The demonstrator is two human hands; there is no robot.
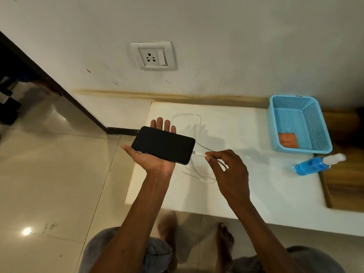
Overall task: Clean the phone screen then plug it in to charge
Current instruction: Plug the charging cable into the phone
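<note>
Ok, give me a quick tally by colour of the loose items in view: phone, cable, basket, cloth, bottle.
Black: 1, the phone lying on the left hand.
White: 1, the charging cable, its plug pinched by the right hand.
Blue: 2, the basket and the spray bottle.
Orange: 1, the cloth in the basket.
Total: 5

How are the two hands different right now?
The left hand lies flat and open, palm up, with the phone resting across it; the right hand is curled, pinching the white cable near its plug. The left hand carries its thing from underneath; the right hand pinches its thing with its fingertips. Both hands are bare and meet at the phone's end.
</note>
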